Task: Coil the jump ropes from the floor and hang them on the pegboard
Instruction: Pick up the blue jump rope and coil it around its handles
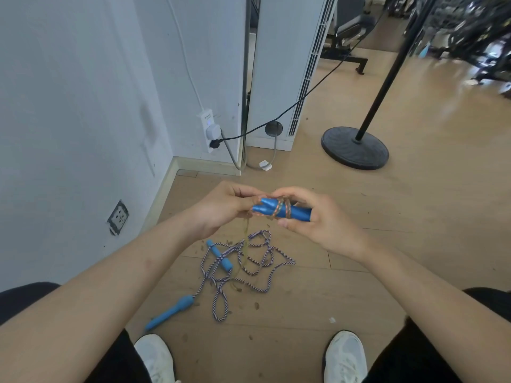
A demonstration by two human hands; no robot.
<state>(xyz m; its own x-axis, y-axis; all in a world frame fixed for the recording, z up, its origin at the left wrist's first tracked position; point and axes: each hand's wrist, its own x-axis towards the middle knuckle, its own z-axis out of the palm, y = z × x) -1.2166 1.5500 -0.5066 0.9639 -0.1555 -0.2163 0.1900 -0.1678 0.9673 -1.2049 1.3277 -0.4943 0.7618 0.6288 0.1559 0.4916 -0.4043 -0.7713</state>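
Two blue handles (284, 211) lie side by side in my right hand (318, 219), with a multicoloured orange rope (282, 209) wound around them in a few turns. My left hand (224, 208) pinches that rope at the handles' left tip; its blurred loose end (244, 244) hangs toward the floor. Below my hands, a second jump rope (249, 268), purple-and-white, lies tangled on the wooden floor. One of its blue handles (219, 255) sits inside the tangle. The other blue handle (170, 312) points toward my left shoe. No pegboard is in view.
A white wall with a socket (118, 217) and power strip (210, 131) runs along the left. A white standing unit (282, 78) is behind, and a black round stand base (355, 147) at right. My white shoes (345, 357) are at the bottom. Small debris dots the floor.
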